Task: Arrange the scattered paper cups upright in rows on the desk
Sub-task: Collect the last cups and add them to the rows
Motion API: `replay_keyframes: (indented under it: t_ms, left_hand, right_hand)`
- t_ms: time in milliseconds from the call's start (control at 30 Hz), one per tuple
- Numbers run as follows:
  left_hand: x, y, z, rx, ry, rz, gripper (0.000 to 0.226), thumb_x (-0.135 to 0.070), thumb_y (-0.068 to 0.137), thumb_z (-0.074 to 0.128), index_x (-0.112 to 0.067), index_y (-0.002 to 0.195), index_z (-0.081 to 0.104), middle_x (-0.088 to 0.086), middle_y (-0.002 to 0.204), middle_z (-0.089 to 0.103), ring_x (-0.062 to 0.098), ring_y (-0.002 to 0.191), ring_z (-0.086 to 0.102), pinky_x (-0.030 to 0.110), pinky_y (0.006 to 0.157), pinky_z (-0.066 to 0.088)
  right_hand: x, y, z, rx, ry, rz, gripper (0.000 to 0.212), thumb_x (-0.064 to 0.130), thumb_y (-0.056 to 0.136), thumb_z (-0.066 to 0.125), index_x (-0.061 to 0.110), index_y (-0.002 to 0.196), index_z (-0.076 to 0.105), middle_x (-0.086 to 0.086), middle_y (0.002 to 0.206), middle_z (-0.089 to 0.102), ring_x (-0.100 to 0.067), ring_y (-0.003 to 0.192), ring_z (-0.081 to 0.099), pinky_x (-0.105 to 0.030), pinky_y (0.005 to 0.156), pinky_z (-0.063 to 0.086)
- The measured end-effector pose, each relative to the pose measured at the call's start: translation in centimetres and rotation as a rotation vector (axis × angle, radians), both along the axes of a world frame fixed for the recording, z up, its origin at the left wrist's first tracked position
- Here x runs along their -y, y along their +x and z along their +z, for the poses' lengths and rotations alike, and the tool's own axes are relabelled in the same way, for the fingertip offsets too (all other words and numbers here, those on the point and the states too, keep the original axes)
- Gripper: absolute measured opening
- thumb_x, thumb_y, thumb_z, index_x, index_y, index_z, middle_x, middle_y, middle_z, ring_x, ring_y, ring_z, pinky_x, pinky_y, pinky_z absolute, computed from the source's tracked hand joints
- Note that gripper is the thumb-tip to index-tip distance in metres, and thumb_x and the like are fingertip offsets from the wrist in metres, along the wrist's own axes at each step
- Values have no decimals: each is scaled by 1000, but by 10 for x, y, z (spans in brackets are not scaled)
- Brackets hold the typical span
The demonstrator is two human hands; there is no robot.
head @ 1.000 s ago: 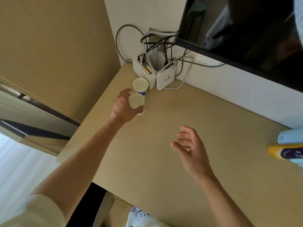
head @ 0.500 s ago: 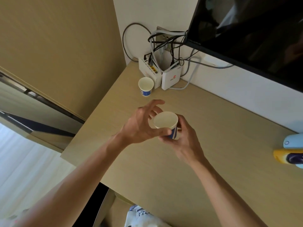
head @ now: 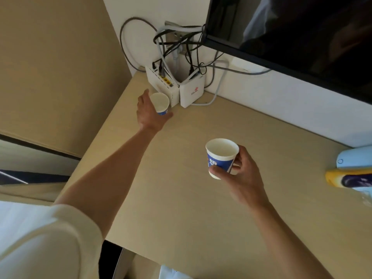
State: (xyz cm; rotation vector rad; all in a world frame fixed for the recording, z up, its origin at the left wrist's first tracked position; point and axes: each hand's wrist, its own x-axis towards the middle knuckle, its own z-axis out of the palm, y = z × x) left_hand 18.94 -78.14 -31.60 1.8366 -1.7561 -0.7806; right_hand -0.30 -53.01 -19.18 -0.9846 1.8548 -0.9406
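Left hand [head: 150, 113] at the desk [head: 181, 218], far left corner, fingers wrapped round a paper cup [head: 160, 101] that sits mouth up just beside the white router boxes [head: 191, 93]. Right hand [head: 243, 176] grips a second cup [head: 221, 156] by its lower wall, upright over mid-desk — contact with the surface unclear.

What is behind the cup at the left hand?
A white router box with yellow ports stands right behind the far cup, a second white box beside it. The left hand covers the cup's base.
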Motion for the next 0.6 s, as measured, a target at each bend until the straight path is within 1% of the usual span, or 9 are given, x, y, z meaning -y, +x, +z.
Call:
replay_keyframes:
  t_ms: [100, 167, 233, 333, 400, 467, 533, 600]
  left_hand:
    - [5, -5, -11, 1, -36, -3, 91, -28, 69, 90, -6, 144, 43, 14, 139, 47, 33, 127, 50, 42, 104, 45]
    - [1, -4, -9, -14, -78, 37, 81, -26, 70, 88, -6, 138, 50, 13, 135, 53, 32, 122, 55, 37, 98, 46]
    - [-10, 1, -1, -66, -127, 86, 77, -23, 68, 89, -4, 134, 54, 14, 131, 58, 33, 118, 58, 33, 93, 46]
    - [-44, 4, 19, -163, -208, 71, 82, -26, 67, 91, -2, 135, 53, 14, 129, 62, 30, 116, 60, 36, 96, 50]
    - [-76, -4, 41, -227, -212, 34, 83, -29, 67, 94, -5, 135, 52, 8, 122, 65, 18, 105, 61, 30, 88, 51]
    - [-114, -14, 63, -272, -204, 6, 82, -29, 66, 95, -8, 133, 54, -3, 110, 65, 3, 91, 56, 17, 77, 47]
    - [-154, -24, 80, -331, -170, -16, 80, -31, 66, 95, -12, 132, 54, -10, 107, 63, -5, 87, 56, 8, 75, 43]
    - [-195, -36, 95, -405, -103, -45, 79, -32, 66, 95, -18, 131, 54, -14, 107, 64, -11, 91, 58, 6, 78, 44]
  right_hand:
    - [2, -6, 2, 14, -17, -29, 59, 28, 70, 87, 34, 122, 59, 16, 114, 70, -10, 108, 66, -30, 88, 55]
    - [0, -9, 1, 20, -20, -42, 60, 33, 66, 84, 34, 121, 60, 15, 114, 70, -11, 108, 67, -34, 89, 56]
    - [-3, -11, 1, 26, -23, -54, 58, 33, 66, 83, 34, 119, 60, 15, 113, 70, -11, 107, 67, -37, 91, 57]
    - [-14, -13, 2, 29, -43, -87, 56, 33, 68, 84, 33, 118, 60, 14, 114, 70, -12, 107, 67, -41, 93, 56]
    - [-24, -15, 4, 28, -65, -123, 56, 30, 70, 85, 32, 120, 59, 13, 115, 69, -13, 108, 67, -42, 92, 57]
    - [-33, -17, 7, 35, -90, -159, 56, 27, 71, 86, 30, 120, 59, 10, 114, 70, -14, 105, 68, -41, 89, 58]
    - [-44, -20, 8, 46, -98, -195, 56, 29, 69, 85, 28, 119, 60, 8, 113, 71, -16, 103, 69, -42, 88, 59]
    - [-62, -25, 11, 48, -107, -232, 57, 31, 67, 85, 28, 118, 60, 7, 113, 71, -17, 102, 70, -44, 88, 59]
